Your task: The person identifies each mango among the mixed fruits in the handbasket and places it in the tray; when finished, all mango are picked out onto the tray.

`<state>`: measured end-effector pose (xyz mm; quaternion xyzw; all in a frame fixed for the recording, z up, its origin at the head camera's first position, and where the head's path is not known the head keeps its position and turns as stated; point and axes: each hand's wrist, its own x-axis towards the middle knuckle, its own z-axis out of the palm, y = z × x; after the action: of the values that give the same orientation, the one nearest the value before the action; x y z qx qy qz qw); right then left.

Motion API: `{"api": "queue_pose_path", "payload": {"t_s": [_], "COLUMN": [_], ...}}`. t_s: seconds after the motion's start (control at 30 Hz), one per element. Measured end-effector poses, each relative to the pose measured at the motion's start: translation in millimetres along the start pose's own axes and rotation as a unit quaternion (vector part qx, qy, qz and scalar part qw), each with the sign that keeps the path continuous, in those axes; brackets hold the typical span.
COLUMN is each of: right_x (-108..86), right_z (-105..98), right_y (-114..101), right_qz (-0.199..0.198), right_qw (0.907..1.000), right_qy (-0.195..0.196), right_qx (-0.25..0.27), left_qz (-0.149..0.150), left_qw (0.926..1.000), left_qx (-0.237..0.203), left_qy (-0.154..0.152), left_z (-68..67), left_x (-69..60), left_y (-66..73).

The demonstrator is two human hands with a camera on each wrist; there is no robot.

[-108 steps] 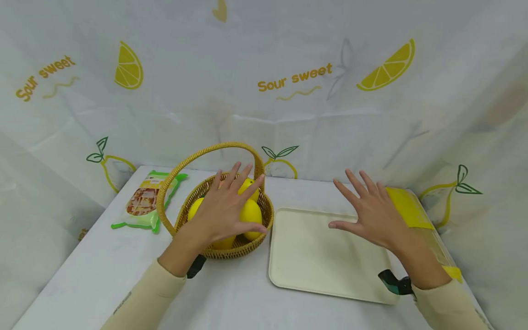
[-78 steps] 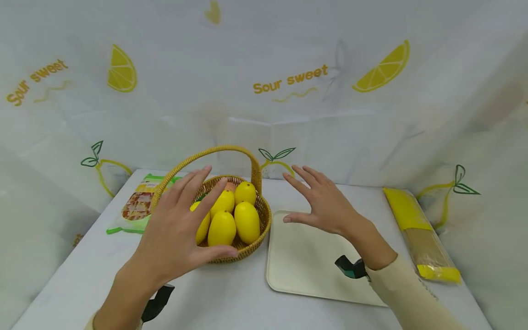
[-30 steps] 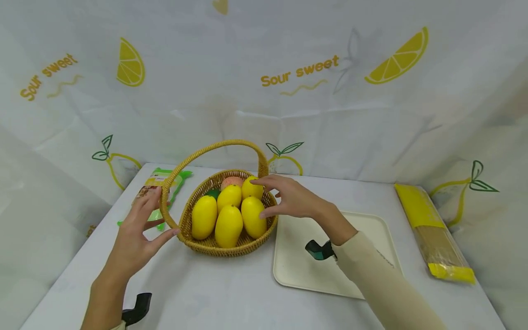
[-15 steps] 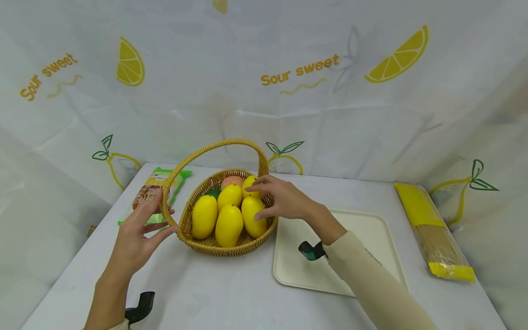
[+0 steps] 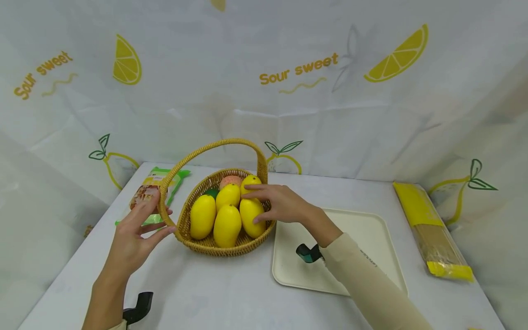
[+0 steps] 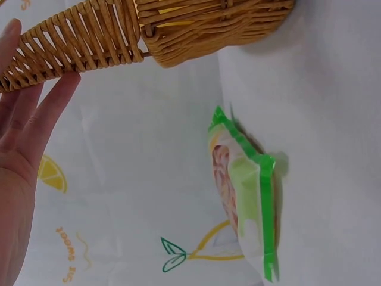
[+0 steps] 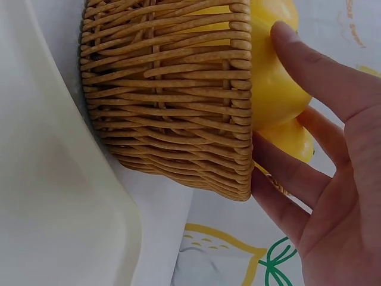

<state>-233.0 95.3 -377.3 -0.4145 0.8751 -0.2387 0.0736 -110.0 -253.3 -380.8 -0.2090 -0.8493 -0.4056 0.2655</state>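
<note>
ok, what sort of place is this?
Probably a small staged tabletop booth rather than a working kitchen: a lemon-print sheet screens the back and both sides of a white-covered table, which holds a basket of yellow fruit and a cream tray.

"Sour sweet" printed twice on white curtain; lettering on right sleeve unreadable.

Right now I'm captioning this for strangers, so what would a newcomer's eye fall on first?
Probably the five yellow oval fruits in the brown woven wicker basket, just left of centre in the head view. Next, the left hand grips the tall arched wicker handle on its left side, and the right hand curls over the fruit nearest the flat cream rectangular tray on the right.
</note>
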Motion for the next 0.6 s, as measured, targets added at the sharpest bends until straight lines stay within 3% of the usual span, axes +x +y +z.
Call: {"api": "queue_pose_path", "payload": {"t_s": [0.6], "right_x": [-2.6], "right_z": [6.3], "right_y": [-5.4], "right_qz": [0.021], "right_qw": [0.9994], "right_qy": [-0.017], "right_qx": [0.020], "left_qz": [-0.020], "left_qw": [0.9997], "left_qx": [0.008], "left_qy": [0.012], "left_z": [4.2], "left_x": [-1.3], "left_y": [2.1]}}
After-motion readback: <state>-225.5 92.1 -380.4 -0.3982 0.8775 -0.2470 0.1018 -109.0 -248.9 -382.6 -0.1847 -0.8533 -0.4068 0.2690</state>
